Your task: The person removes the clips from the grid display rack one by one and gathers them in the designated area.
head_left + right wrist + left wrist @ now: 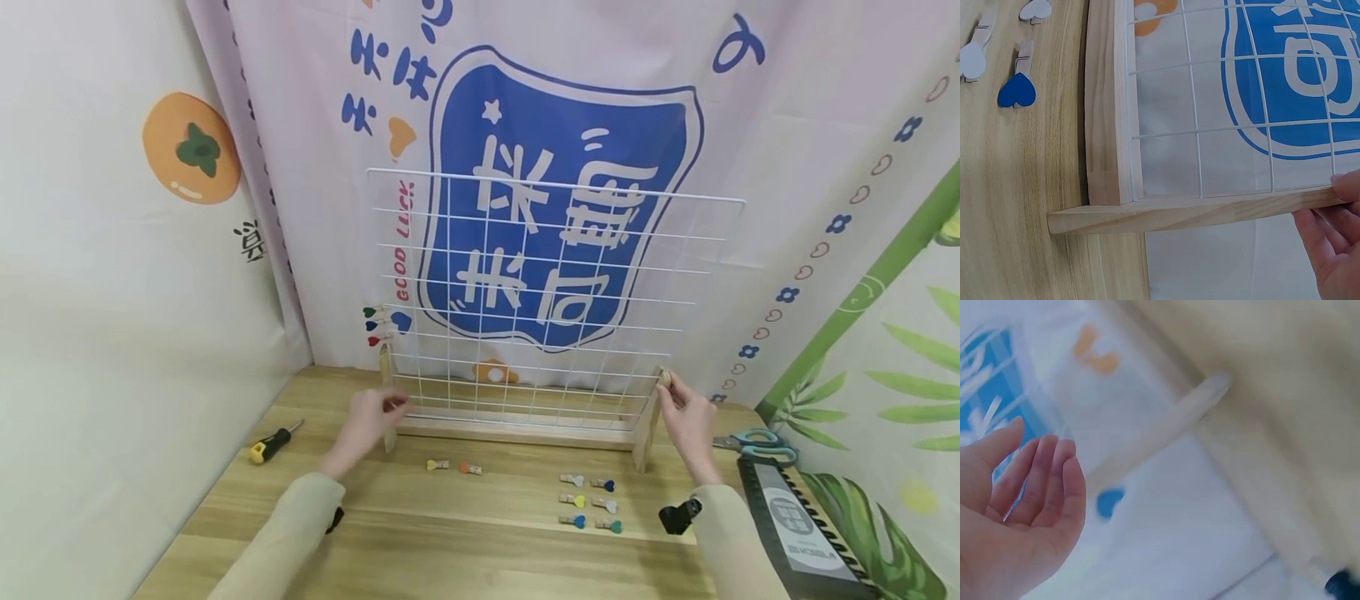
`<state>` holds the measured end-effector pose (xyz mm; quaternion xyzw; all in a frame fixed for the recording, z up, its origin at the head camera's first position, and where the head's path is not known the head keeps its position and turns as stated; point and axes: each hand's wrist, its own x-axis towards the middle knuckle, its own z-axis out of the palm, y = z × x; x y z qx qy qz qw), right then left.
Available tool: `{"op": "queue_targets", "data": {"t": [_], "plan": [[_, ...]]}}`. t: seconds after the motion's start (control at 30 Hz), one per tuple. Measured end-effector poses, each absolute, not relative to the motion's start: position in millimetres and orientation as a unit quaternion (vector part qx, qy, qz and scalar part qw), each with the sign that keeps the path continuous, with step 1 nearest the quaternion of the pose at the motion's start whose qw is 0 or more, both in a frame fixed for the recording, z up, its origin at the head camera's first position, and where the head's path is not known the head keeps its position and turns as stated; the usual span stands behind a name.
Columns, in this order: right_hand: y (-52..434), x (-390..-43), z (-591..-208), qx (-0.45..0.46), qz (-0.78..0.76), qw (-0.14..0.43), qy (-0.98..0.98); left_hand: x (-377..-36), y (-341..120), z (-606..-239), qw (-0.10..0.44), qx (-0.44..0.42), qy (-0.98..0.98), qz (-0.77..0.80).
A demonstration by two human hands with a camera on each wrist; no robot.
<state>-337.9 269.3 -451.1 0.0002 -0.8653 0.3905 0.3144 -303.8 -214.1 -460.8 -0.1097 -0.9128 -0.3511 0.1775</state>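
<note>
The right hand (688,417) pinches the upper end of the right wooden upright (1229,212) between thumb and fingers. From that hand, the white wire grid panel (536,289) stands at 10 o'clock, its lower edge at a wooden crossbar (517,432). The left hand (375,414) is beside the left wooden upright (387,367), with the wire grid panel at 2 o'clock. Its fingers are loosely curled, grasping nothing. Whether its fingertips touch the wood or wire, I cannot tell. The left fingers cover part of that upright in the head view; the left wrist view is blurred, and the right wrist view cuts off the right hand at its edge.

Farther out, 3 heart clothespins (372,326), green, blue and red, sit at 12 o'clock from the left hand, by the panel's left edge. At 4 o'clock lie 2 more, a yellow clothespin (437,465) and an orange clothespin (470,469); a screwdriver (270,446) rests between 8 and 9 o'clock. From the right hand, 6 table clothespins (577,501) lie at 8 o'clock, and blue-handled scissors (772,455) at 4 o'clock.
</note>
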Motion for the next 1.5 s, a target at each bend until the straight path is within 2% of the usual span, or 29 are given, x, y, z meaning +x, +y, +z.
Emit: {"op": "queue_targets", "data": {"t": [0.2,0.37,0.5,0.8,1.3,1.5], "plan": [[269.5,-338.0,-451.1,0.005,0.390,0.323,-0.862,-298.2,-236.6,-417.9,0.321,-0.071,-0.881,-0.340],[269.6,-338.0,-450.0,0.006,0.392,0.322,-0.862,-299.6,-251.0,-392.2,0.375,-0.050,-0.853,-0.360],[269.8,-338.2,-450.5,0.005,0.393,0.316,-0.863,-305.3,-257.1,-375.0,0.380,-0.048,-0.844,-0.377],[271.8,-337.5,-451.9,0.004,0.390,0.315,-0.865,-322.1,-253.1,-351.3,0.353,-0.036,-0.862,-0.362],[272.7,-340.1,-456.0,0.008,0.397,0.304,-0.866,-329.7,-255.2,-350.4,0.332,-0.039,-0.876,-0.348],[273.4,-340.7,-455.2,0.008,0.396,0.305,-0.866,-331.9,-253.1,-348.8,0.343,-0.043,-0.874,-0.342]]}}
